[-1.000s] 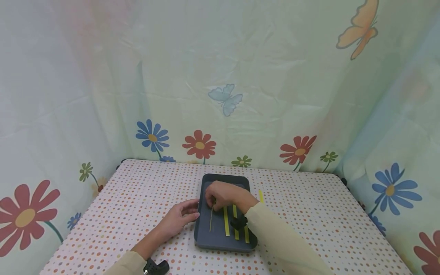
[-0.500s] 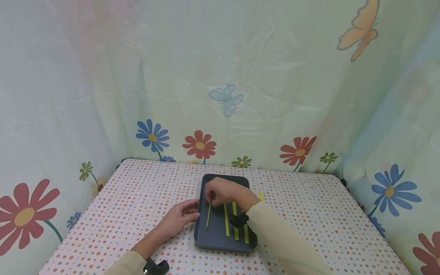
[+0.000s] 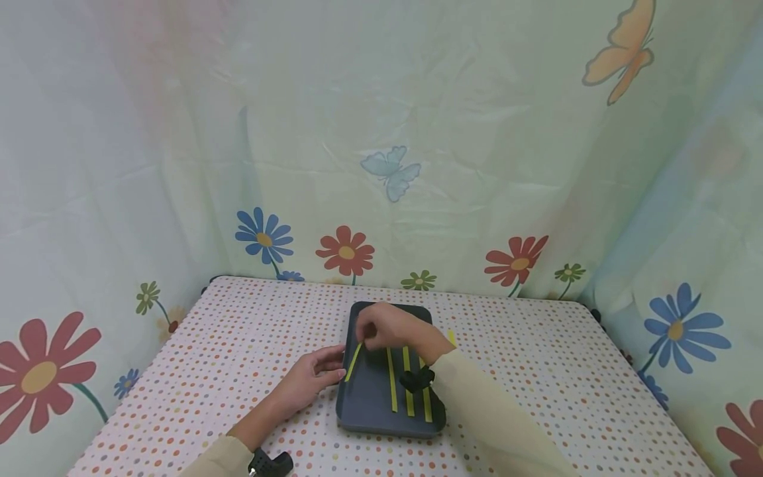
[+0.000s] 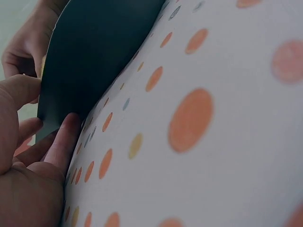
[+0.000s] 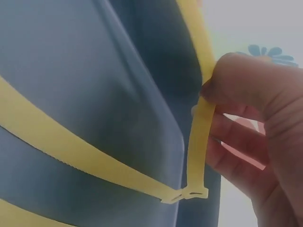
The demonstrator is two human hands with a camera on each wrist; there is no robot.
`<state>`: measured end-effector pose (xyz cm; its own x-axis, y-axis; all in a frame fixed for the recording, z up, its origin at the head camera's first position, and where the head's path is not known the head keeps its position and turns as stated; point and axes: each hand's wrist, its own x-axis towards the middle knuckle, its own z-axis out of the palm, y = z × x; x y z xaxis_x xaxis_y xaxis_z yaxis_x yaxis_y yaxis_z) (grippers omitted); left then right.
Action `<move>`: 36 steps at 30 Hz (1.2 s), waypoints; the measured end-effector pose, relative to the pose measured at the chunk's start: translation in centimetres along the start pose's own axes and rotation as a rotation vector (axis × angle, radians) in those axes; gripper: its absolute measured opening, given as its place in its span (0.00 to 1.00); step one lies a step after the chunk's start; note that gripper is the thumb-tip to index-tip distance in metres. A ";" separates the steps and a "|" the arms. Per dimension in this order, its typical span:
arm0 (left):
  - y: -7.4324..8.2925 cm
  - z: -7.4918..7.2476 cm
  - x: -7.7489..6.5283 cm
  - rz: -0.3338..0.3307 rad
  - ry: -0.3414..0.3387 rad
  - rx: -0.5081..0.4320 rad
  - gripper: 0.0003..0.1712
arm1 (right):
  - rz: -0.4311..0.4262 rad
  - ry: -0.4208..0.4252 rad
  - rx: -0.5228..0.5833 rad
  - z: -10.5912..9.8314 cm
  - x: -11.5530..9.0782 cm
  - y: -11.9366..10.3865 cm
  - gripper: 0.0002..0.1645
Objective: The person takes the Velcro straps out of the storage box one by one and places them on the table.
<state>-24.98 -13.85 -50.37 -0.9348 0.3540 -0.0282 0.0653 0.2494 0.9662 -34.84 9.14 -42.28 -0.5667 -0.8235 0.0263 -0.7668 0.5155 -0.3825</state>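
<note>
My right hand (image 3: 387, 326) is over the far left part of a dark grey rectangular tray (image 3: 366, 407). It pinches a thin yellow strip (image 3: 354, 363) between thumb and fingers. The strip slants down toward the tray's left wall. In the right wrist view the held strip (image 5: 199, 137) has a slotted end, close to the slotted end of another yellow strip (image 5: 85, 149) across the tray. My left hand (image 3: 310, 379) rests against the tray's left side; the left wrist view has its fingertips touching the dark outer wall (image 4: 99, 56), fingers loosely bent.
Several yellow strips, one of them nearest the middle (image 3: 391, 384), lie lengthwise in the tray's right half. Another yellow piece (image 3: 452, 339) shows beyond the tray's right edge, partly behind the right sleeve (image 3: 489, 404). A dotted cloth (image 3: 268, 324) covers the table; a flowered curtain (image 3: 477, 132) hangs behind.
The right hand has risen slightly toward the tray's far end. The held strip's lower end has swung left, from over the tray floor to the left wall. The left hand stays in place.
</note>
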 end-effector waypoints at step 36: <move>-0.1 0.1 -0.1 0.013 0.000 -0.005 0.33 | 0.337 0.491 0.373 -0.3 -2.0 2.7 0.06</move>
<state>-24.90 -13.85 -50.53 -0.9338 0.3575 -0.0158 0.0758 0.2407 0.9676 -35.88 12.20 -43.05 -0.8932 -0.3856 0.2312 -0.4207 0.5355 -0.7323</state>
